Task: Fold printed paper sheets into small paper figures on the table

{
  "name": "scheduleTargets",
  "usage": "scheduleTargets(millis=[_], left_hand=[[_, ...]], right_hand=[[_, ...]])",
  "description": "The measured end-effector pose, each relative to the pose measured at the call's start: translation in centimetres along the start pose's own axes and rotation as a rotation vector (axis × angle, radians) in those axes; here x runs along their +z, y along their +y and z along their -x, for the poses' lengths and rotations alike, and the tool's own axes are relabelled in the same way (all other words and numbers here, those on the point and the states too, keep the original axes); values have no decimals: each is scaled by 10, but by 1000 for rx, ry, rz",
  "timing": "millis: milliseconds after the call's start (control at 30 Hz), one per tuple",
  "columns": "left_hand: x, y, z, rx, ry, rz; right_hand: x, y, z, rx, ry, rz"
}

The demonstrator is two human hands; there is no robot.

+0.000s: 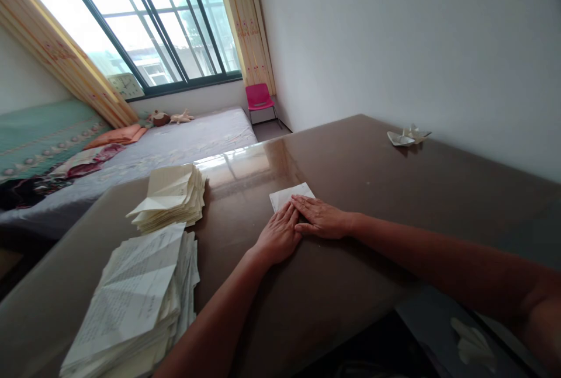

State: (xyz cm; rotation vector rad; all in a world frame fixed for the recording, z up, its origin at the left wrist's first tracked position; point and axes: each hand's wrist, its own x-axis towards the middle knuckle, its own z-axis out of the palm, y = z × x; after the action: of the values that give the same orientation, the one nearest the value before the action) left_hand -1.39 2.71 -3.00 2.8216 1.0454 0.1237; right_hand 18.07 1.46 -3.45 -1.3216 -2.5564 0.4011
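Note:
A small folded sheet of white paper [284, 196] lies on the brown tabletop [342, 167], its far part showing beyond my fingertips. My left hand [279, 235] rests flat on its near side, fingers stretched out. From the right, my right hand [322, 217] lies flat too, its fingers meeting those of the left hand on the paper. Both hands press down rather than grip. The near part of the paper is hidden under them.
Left of my hands are a stack of written sheets [131, 290] and a stack of yellowish paper [169, 194]. Folded paper shapes [407, 135] sit near the wall. A bed [210, 127] and a pink chair [259, 97] stand beyond the table. Crumpled paper [473, 343] lies below at right.

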Motion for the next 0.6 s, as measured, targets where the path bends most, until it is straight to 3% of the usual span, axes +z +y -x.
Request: scheduleTargets(millis=[300, 433, 600], left_hand=[[-6, -11, 12, -121, 26, -110], [-11, -12, 7, -173, 70, -143], [-13, -17, 1, -194, 109, -156]], right_hand=[[-5, 5, 25, 57, 15, 179], [-24, 11, 27, 88, 26, 316], [-54, 8, 1, 2, -102, 437]])
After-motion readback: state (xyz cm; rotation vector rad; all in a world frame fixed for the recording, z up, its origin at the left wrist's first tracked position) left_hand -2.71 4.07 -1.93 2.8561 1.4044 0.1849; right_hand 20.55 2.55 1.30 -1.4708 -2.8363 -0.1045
